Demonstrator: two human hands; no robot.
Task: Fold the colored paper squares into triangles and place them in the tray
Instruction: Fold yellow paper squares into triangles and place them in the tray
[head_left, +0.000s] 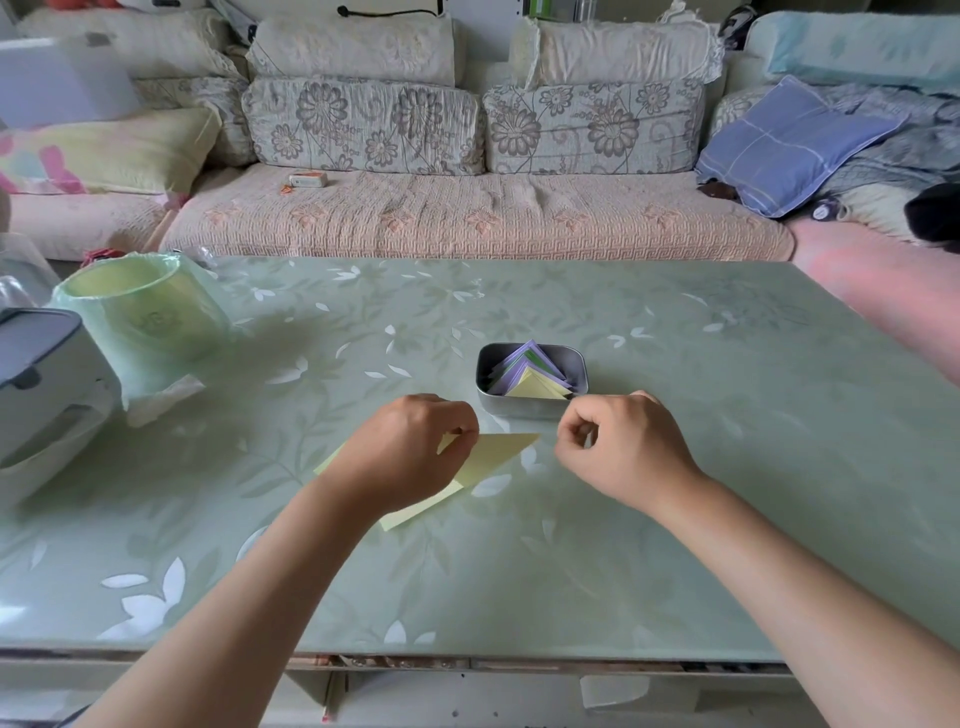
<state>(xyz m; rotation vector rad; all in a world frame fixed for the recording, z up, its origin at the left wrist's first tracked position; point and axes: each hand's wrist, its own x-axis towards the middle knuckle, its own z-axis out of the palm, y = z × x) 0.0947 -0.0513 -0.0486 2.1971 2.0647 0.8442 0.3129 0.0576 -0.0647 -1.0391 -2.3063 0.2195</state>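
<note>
Pinching the yellow paper (498, 453), the left hand (410, 457) sits beside the right hand (623, 457), fingers curled empty, near the tray (519, 409).

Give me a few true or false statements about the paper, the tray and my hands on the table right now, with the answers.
1. The metal tray already holds folded triangles. True.
2. The yellow paper lies inside the tray. False: it lies on the table in front of the tray, partly under the left hand.
3. The right hand holds a purple sheet. False: its fingers are curled and no paper shows in them.
4. The nearest triangle in the tray is yellow. True.
</note>
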